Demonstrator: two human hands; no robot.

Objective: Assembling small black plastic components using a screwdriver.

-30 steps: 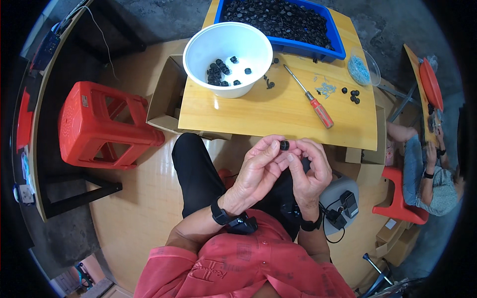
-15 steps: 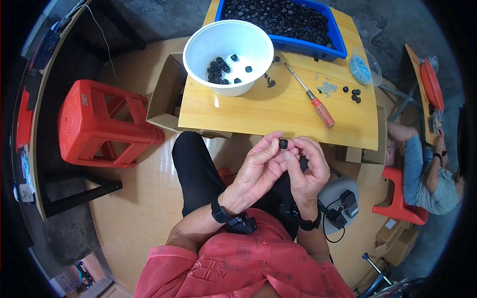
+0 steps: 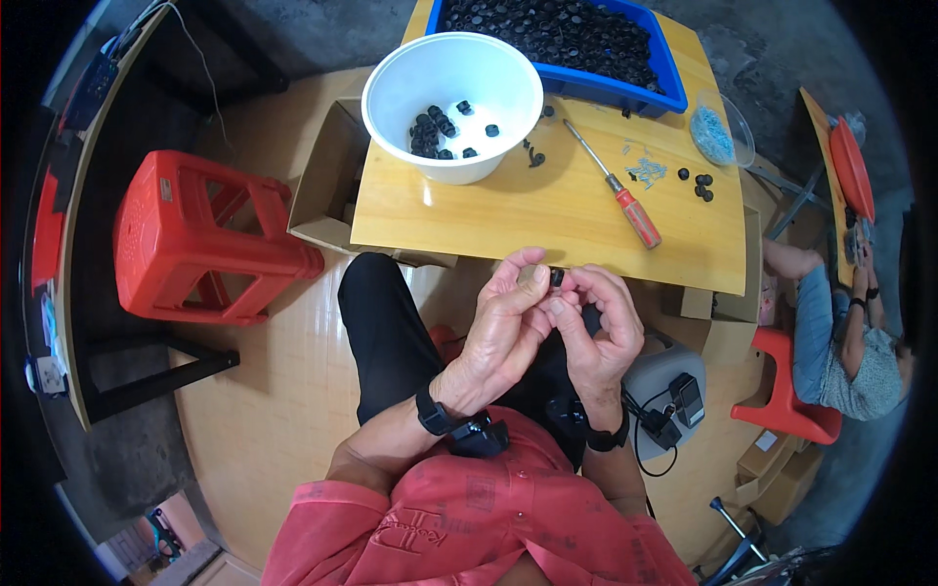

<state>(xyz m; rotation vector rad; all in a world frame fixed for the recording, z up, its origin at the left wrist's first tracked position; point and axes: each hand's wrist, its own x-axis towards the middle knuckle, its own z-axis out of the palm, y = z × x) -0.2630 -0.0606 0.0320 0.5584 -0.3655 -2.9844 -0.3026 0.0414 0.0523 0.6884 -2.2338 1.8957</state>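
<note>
Black round part [image 3: 557, 277], just right of the frame's centre, is held in the closed grip of left hand [image 3: 500, 327] and right hand [image 3: 603, 337] together, and looks light, stiff and perhaps slick, so pinching its sides should serve best.

The black part [image 3: 557, 277] is partly covered by the left grip [image 3: 505, 327] and right grip [image 3: 601, 337], its details too small to tell. The top edge cuts off the blue tray [image 3: 611, 90]; the white bowl [image 3: 454, 168] hides its near left corner. The desk [image 3: 469, 227] partly covers a cardboard box [image 3: 316, 193]. Tiny silvery pieces [image 3: 646, 173] blur together.
</note>
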